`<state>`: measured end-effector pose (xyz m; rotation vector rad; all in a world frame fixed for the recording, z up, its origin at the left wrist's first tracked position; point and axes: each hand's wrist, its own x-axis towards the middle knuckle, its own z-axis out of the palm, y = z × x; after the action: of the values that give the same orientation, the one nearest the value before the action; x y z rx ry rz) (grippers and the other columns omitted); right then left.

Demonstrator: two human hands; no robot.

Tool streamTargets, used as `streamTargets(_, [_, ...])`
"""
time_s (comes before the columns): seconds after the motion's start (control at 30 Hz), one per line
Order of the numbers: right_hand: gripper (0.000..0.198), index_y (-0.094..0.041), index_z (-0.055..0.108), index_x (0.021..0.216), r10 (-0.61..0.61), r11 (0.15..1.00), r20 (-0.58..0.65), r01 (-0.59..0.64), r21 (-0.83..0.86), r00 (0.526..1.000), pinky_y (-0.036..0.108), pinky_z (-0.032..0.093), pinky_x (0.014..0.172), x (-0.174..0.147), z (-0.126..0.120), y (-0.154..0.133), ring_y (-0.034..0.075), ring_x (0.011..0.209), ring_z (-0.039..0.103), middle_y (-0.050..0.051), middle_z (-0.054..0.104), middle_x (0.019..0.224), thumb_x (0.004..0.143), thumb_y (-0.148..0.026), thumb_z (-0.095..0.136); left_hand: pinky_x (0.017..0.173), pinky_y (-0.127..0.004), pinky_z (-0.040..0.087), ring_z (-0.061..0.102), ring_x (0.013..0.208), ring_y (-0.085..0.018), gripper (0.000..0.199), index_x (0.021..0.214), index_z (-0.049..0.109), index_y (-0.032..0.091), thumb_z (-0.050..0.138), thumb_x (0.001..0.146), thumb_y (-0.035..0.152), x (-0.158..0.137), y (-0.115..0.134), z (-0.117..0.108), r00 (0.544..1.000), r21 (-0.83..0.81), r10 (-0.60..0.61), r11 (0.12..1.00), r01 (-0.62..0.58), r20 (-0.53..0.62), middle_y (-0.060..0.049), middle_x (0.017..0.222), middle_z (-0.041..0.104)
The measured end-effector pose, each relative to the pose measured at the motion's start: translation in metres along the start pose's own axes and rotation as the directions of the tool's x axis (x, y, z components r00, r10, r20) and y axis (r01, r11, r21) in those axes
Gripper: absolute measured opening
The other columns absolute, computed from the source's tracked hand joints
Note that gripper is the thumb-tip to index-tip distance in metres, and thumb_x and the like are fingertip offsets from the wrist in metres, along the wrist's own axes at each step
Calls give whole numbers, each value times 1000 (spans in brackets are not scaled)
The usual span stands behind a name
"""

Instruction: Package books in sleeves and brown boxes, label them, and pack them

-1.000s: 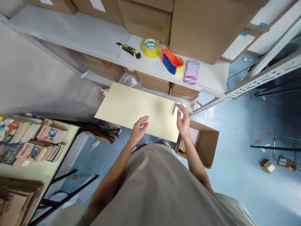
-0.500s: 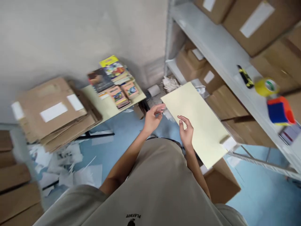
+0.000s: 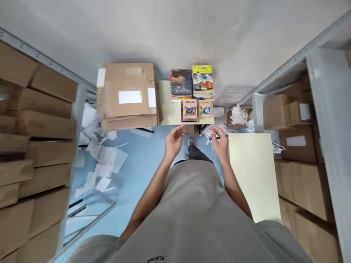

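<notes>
**Room insp.: aisle end, grey wall (image 3: 175, 33)**

We note a pale yellow surface (image 3: 170, 109) against the wall, blue floor (image 3: 145, 146) below. On its L side: cardboard stack (image 3: 130, 89), white labels on top. On its R side, the books: dark-covered book (image 3: 181, 82) at back, lying on others; next to it, to the R, yellow-topped book stack (image 3: 203, 78); in front, two small peach-covered piles (image 3: 189, 111) side by side, close to the near edge.

L hand (image 3: 173, 142): open, fingers lightly curled, just short of the near edge, by the peach-covered piles. R hand (image 3: 219, 142): open, similarly curled, thumb apart from fingers, near the surface's near R corner. Contact w/ edge: we can't tell for either.

2nd surface (image 3: 253, 175), also pale yellow, stands R of the R hand. We record brown boxes racked both sides, L boxes (image 3: 51, 155) and R boxes (image 3: 304, 182). White sheets (image 3: 104, 171) lie on floor, L; white roll (image 3: 218, 111) and paper strips (image 3: 238, 115) sit past the surface's R end.
</notes>
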<state>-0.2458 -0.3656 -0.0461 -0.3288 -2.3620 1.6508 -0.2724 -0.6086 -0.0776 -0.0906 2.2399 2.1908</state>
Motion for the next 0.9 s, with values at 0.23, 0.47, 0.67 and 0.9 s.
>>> streamTargets(0.23, [55, -27, 83, 124, -51, 999, 129, 49, 17, 990, 55, 66, 122, 104, 53, 4, 35, 129, 87, 15, 92, 131, 112, -77, 64, 114, -51, 75, 90, 121, -29, 43, 135, 80, 23, 80, 95, 38, 48, 10, -32, 987, 37, -26, 999, 32, -157, -16, 137, 89])
streamTargets(0.47, [54, -26, 84, 125, -61, 998, 143, 63, -10, 988, 52, 66, 119, 196, 81, 28, 35, 130, 85, 16, 90, 133, 112, -75, 63, 111, -51, 76, 90, 124, -32, 52, 139, 79, 23, 87, 98, 54, 122, 7, -32, 988, 96, -84, 991, 97, -132, -19, 142, 87])
streamTargets(0.67, [51, -21, 77, 130, 12, 972, 41, -2, -235, 999, 60, 56, 132, 304, 97, 90, 39, 141, 76, 23, 83, 143, 104, -65, 75, 115, -56, 74, 90, 118, -32, 43, 135, 80, 20, 80, 94, 33, 207, -30, 0, 985, 111, -166, 979, 169, -38, -18, 137, 89])
streamTargets(0.9, [85, -13, 63, 153, 104, 923, 54, -76, -378, 993, 62, 55, 132, 365, 127, 152, 42, 156, 67, 35, 71, 160, 93, -67, 89, 142, -67, 50, 66, 164, -48, 68, 155, 72, 9, 76, 87, 14, 328, -70, 89, 937, 367, -329, 891, 267, 118, -30, 172, 69])
